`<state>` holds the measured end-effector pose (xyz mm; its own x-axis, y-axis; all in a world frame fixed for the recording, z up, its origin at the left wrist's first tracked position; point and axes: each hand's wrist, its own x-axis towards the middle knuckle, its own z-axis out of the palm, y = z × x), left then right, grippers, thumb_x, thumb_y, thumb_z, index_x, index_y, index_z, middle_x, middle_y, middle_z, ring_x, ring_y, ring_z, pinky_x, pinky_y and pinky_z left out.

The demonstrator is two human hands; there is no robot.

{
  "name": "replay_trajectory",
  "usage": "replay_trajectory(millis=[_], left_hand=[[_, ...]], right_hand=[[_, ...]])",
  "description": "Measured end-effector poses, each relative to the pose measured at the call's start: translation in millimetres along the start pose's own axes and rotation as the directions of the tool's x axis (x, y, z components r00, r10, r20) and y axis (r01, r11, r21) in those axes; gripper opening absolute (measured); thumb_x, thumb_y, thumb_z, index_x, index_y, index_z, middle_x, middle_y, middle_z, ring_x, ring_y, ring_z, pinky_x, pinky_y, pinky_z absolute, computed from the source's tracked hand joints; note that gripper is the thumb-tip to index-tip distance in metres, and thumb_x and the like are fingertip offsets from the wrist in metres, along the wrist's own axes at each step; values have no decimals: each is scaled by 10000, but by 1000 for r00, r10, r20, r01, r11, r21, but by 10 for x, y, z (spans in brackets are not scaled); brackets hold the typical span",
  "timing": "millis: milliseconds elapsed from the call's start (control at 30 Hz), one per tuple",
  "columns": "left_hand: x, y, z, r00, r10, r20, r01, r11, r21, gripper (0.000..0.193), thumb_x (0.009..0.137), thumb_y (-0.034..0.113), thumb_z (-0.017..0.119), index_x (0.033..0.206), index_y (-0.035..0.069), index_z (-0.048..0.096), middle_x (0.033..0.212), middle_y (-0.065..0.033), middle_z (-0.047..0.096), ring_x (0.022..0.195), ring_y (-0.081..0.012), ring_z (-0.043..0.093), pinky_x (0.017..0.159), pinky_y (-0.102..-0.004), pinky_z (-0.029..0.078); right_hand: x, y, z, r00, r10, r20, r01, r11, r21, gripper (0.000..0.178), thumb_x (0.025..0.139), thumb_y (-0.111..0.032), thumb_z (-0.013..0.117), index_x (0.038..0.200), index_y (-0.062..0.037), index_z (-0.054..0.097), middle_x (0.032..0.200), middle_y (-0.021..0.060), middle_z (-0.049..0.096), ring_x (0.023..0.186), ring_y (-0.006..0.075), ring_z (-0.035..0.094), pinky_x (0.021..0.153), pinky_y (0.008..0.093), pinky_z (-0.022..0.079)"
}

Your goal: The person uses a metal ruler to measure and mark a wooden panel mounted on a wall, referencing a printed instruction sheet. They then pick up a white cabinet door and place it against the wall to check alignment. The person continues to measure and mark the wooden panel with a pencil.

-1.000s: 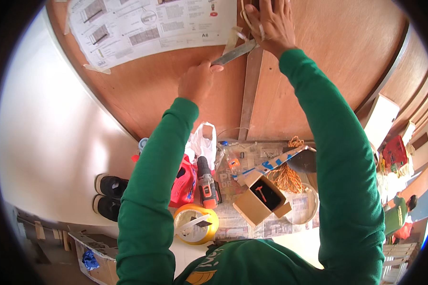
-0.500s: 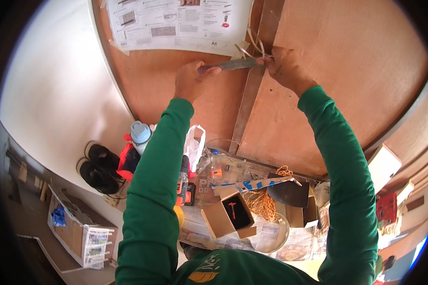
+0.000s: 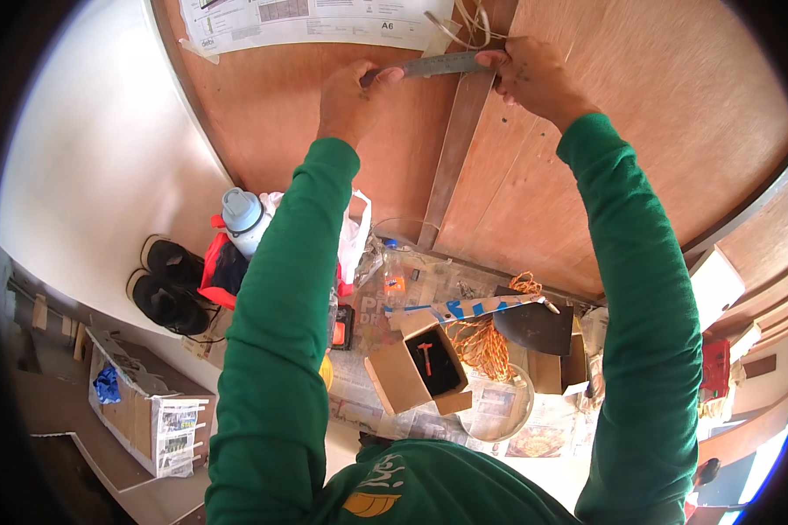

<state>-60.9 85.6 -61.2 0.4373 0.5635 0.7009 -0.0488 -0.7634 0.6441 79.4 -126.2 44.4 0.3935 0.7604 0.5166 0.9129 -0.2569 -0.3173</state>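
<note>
Ruler (image 3: pixel 442 65): metal, held level across wooden strip (image 3: pixel 453 149) on plywood panel (image 3: pixel 587 157).
Left hand (image 3: pixel 352 98): fingers pinched on ruler's left end.
Right hand (image 3: pixel 534 77): fingers closed on ruler's right end.
Paper sheet (image 3: pixel 306 17): just above ruler.

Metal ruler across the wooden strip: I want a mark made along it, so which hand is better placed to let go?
Probably the right hand: it pinches only the metal ruler's end, while the left hand presses it flat.
</note>
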Motion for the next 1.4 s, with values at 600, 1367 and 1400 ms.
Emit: replay_trajectory(millis=[600,1367,1400], left_hand=[[-131,-113,266,969,224,-109,-203,963,176,417,912,479,696,912,62,697,851,-90,673,763,-301,605,805,-424,433],[-475,158,354,984,33,173,-56,990,130,282,1000,325,593,913,58,627,862,-143,718,855,-386,675,727,-510,514],[-387,84,258,974,70,215,-108,980,170,276,1002,320,588,915,61,630,855,-132,723,851,-376,682,727,-503,517]], right_hand=[[-33,325,89,999,-51,-10,51,998,26,233,1040,-143,545,873,-7,636,936,0,753,599,146,635,547,308,527],[-111,101,-4,992,118,46,-119,993,9,396,1050,-374,530,979,-29,711,901,99,740,698,202,671,653,336,539],[-110,12,-74,990,111,90,-110,994,-12,456,1055,-415,520,972,-6,703,899,98,739,698,192,668,655,326,539]])
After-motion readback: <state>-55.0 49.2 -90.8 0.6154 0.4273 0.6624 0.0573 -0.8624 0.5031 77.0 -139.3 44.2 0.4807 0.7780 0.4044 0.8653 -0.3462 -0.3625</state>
